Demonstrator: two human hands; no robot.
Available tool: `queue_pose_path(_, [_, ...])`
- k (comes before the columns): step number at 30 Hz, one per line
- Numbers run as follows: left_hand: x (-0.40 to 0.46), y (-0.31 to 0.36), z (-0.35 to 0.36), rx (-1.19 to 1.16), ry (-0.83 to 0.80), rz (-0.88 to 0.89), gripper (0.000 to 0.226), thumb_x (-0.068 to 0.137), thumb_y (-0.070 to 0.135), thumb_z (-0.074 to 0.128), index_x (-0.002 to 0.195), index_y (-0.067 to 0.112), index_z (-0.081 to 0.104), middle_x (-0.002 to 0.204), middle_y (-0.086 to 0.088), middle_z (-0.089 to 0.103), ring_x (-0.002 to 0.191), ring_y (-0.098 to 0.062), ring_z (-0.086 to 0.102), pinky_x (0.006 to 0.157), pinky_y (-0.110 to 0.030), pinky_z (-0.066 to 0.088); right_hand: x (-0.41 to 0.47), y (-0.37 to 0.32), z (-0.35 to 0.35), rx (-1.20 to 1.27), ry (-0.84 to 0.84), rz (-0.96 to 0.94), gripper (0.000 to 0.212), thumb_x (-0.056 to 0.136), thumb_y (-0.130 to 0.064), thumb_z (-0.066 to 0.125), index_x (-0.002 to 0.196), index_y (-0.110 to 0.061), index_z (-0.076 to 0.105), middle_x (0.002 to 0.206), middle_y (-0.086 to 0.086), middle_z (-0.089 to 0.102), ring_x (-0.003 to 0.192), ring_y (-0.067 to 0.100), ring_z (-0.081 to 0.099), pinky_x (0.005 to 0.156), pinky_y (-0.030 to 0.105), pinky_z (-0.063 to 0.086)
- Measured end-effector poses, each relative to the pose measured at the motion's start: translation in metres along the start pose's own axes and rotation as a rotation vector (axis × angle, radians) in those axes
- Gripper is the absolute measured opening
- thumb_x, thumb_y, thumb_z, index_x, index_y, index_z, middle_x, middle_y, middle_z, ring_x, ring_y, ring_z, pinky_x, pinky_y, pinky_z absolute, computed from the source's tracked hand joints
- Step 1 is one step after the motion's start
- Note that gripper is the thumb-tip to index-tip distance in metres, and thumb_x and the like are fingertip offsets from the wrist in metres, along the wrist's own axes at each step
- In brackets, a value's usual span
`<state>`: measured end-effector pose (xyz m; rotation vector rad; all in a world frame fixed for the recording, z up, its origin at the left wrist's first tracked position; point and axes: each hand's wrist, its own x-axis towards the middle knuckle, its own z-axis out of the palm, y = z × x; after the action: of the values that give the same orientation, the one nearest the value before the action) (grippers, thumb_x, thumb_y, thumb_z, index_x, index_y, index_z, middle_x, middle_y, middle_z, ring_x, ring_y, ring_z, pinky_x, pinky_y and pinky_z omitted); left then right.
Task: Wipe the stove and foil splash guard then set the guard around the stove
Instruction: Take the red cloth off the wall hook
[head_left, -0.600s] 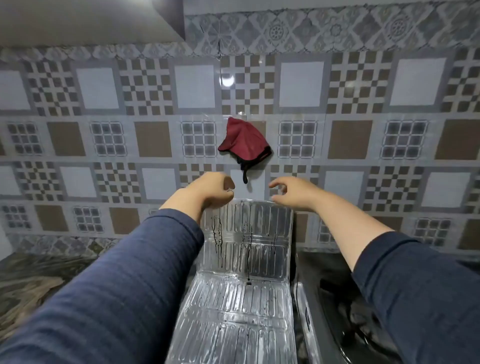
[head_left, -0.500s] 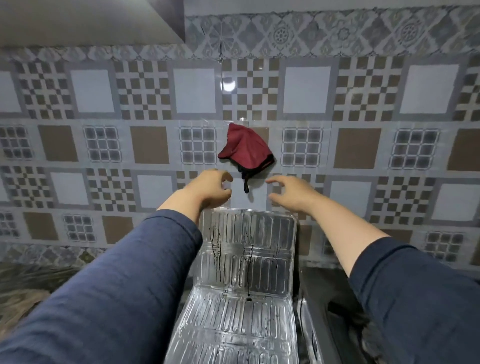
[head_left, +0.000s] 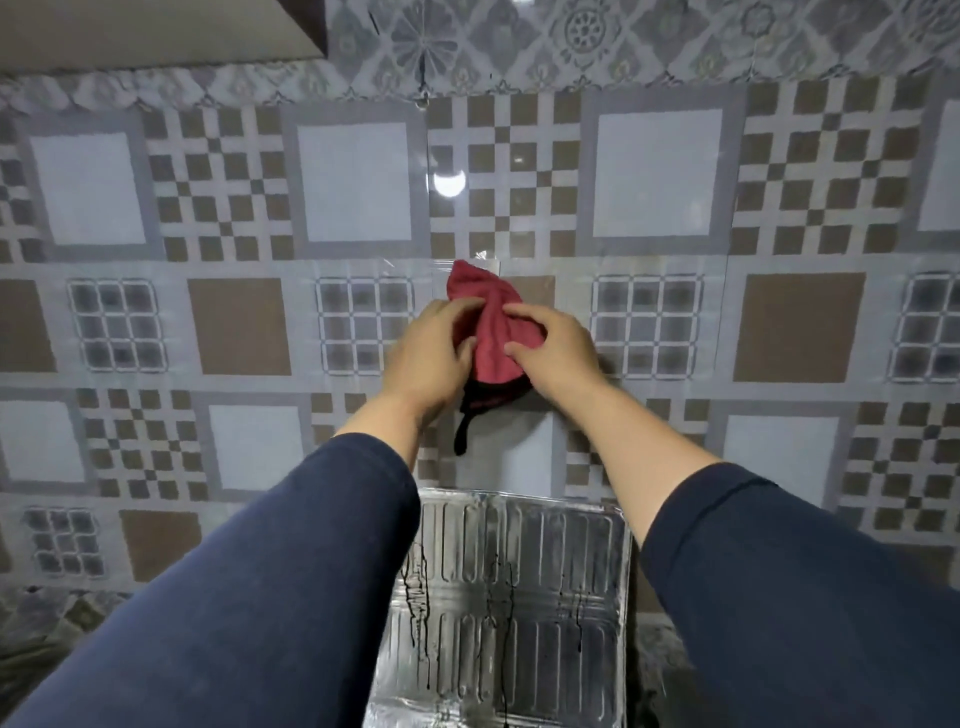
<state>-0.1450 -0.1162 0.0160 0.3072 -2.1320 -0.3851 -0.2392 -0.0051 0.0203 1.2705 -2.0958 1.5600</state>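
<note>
A red cloth (head_left: 491, 332) with a black edge and a dangling black loop hangs on the tiled wall. My left hand (head_left: 426, 358) grips its left side and my right hand (head_left: 553, 353) grips its right side. Below my arms the ribbed silver foil splash guard (head_left: 509, 597) leans upright against the wall, streaked with dark drips. The stove is out of view.
The patterned tile wall (head_left: 660, 171) fills the view. A grey cabinet underside (head_left: 145, 31) is at the top left. A strip of dark marbled counter (head_left: 41, 639) shows at the lower left.
Both hands rose from above the foil guard to the hanging red cloth and closed on it. The view tilted up, so the stove dropped out of sight.
</note>
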Motion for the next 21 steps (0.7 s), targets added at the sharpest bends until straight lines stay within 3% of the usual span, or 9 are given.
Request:
queue_pose_path(3, [-0.002,0.003,-0.008,-0.017,0.061,0.042,0.05,0.084,0.005,0.06,0.128,0.027,0.054,0.127,0.0,0.058,0.117,-0.02,0.055,0.099,-0.043,0.046,0.006,-0.013,-0.005,0.087,0.097,-0.009,0.046,0.083,-0.003,0.062,0.122,-0.028,0.063,0.122,-0.001,0.066,0.11,0.018,0.061,0.098,0.032,0.049])
queue_pose_path(9, [-0.037,0.04,-0.036,-0.06,0.066,0.081,0.044,0.084,0.014,0.066,0.124,0.03,0.058,0.12,0.004,0.061,0.108,-0.016,0.057,0.091,-0.036,0.049,-0.035,-0.039,-0.047,0.141,0.087,0.002,0.041,0.084,-0.003,0.066,0.123,-0.018,0.063,0.123,-0.003,0.065,0.11,0.008,0.058,0.089,0.014,0.042])
queue_pose_path(14, [-0.105,0.092,-0.043,-0.158,0.01,0.057,0.052,0.08,0.003,0.068,0.124,0.028,0.058,0.121,0.006,0.061,0.108,-0.011,0.056,0.093,-0.031,0.048,-0.11,-0.047,-0.096,0.12,0.005,0.073,0.054,0.076,-0.005,0.076,0.126,-0.018,0.06,0.124,0.0,0.064,0.114,0.015,0.06,0.101,0.032,0.047])
queue_pose_path(21, [-0.218,0.169,-0.018,-0.301,-0.109,0.006,0.053,0.079,0.0,0.065,0.124,0.028,0.059,0.12,0.006,0.062,0.107,-0.013,0.058,0.095,-0.034,0.048,-0.234,-0.032,-0.168,-0.044,-0.046,0.193,0.057,0.074,-0.008,0.077,0.126,-0.024,0.061,0.125,0.001,0.064,0.112,0.017,0.061,0.099,0.038,0.05])
